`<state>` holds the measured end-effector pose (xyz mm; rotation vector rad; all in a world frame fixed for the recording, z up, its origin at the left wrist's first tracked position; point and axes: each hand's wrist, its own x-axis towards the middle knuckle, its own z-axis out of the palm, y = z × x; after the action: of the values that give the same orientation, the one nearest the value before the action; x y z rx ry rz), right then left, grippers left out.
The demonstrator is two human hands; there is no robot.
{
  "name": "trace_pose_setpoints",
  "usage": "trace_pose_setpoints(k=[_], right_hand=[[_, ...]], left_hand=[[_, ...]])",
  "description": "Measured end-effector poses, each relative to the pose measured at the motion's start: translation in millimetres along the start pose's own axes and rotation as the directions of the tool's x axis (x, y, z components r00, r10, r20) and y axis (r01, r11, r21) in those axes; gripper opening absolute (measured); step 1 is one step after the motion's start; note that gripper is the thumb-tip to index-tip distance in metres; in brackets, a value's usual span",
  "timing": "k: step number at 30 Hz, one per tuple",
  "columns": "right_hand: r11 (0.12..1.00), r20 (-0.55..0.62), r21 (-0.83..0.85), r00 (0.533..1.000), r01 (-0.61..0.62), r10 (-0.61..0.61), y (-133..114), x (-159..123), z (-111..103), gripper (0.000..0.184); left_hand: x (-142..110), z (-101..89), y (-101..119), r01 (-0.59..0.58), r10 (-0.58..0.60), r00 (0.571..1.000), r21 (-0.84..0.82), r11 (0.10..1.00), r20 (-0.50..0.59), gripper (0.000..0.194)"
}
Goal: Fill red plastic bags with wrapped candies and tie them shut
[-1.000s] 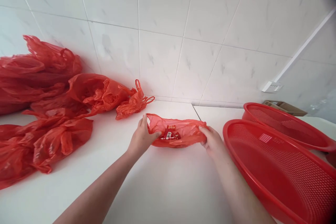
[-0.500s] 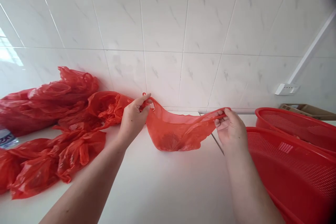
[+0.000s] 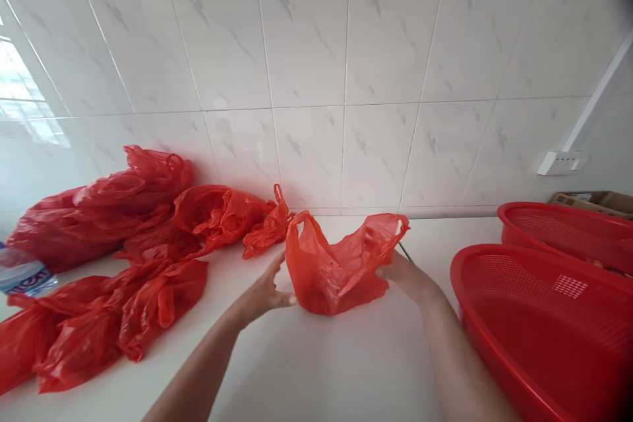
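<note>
A thin red plastic bag (image 3: 336, 277) sits on the white table with its mouth spread upward and its two handle loops raised at the sides. At its left stands my left hand (image 3: 267, 290), thumb and fingers apart, holding nothing. On the other side my right hand (image 3: 398, 273) is against the bag's wall, its thumb stretched out and its other fingers partly hidden behind the plastic. Just left of the bag lies a crumpled red bag (image 3: 267, 231). I cannot make out what lies inside the spread bag.
Piled red plastic bags (image 3: 109, 204) and filled red bags (image 3: 84, 336) lie at the left, beside a clear bottle (image 3: 24, 273) with a blue label. Two red plastic baskets (image 3: 494, 316) stand at the right, a cardboard box (image 3: 593, 201) behind them. A tiled wall (image 3: 306, 66) closes the back.
Both hands have let go of the stretched bag's rim and moved down to its sides. The bag now rests on the table with its mouth upward. The view has shifted slightly.
</note>
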<state>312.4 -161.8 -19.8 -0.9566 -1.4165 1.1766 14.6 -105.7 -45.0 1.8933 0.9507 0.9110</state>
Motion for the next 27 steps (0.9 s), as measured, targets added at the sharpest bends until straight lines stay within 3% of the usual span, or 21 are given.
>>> trace_pose_setpoints(k=[2, 4, 6, 10, 12, 15, 20, 22, 24, 27], right_hand=[[0.997, -0.003, -0.03, 0.997, -0.073, 0.073, 8.7, 4.9, 16.3, 0.022], [0.994, -0.069, 0.018, 0.992, -0.105, 0.106, 20.5, 12.7, 29.6, 0.019], [0.976, -0.165, 0.192, 0.977, -0.101, 0.133, 33.1, 20.5, 34.6, 0.026], [0.803, -0.328, 0.594, 0.926, 0.048, 0.188, 52.9, 28.1, 20.0, 0.038], [0.742, -0.358, 0.663, 0.912, 0.099, 0.198, 60.5, 28.0, 8.8, 0.034], [0.721, -0.392, 0.682, 0.893, 0.12, 0.222, 70.1, 27.6, -0.7, 0.025], [0.734, -0.317, 0.677, 0.923, 0.06, 0.217, 71.6, 31.5, 11.5, 0.014], [0.73, -0.246, 0.683, 0.945, 0.011, 0.216, 67.7, 31.7, 22.1, 0.007], [0.705, -0.14, 0.708, 0.968, -0.047, 0.206, 64.2, 30.1, 31.9, 0.013], [0.7, -0.031, 0.704, 0.979, -0.121, 0.201, 63.7, 26.3, 41.0, 0.015]], left_hand=[[7.0, 28.8, -7.5, 0.038, -0.016, 0.996, -0.243, 0.969, 0.091, 0.076], [19.5, 52.8, -3.9, 0.086, -0.09, 0.996, -0.374, 0.923, 0.006, 0.055], [33.6, 66.1, 6.2, 0.105, -0.169, 0.979, -0.435, 0.894, -0.111, 0.044], [50.0, 65.0, 25.1, 0.053, -0.19, 0.959, -0.527, 0.848, -0.209, 0.044], [48.9, 60.3, 27.3, 0.052, -0.181, 0.967, -0.56, 0.827, -0.177, 0.041], [39.7, 57.8, 22.6, 0.083, -0.16, 0.984, -0.585, 0.807, -0.08, 0.042], [24.7, 65.7, 15.0, 0.014, 0.001, 1.0, -0.662, 0.75, 0.022, 0.068], [22.1, 71.1, 13.1, 0.045, 0.017, 0.996, -0.674, 0.738, 0.085, 0.063], [21.5, 76.2, 8.6, 0.124, -0.078, 0.992, -0.722, 0.68, 0.096, 0.048], [22.8, 79.4, -3.7, 0.147, -0.306, 0.952, -0.891, 0.429, 0.01, 0.034]])
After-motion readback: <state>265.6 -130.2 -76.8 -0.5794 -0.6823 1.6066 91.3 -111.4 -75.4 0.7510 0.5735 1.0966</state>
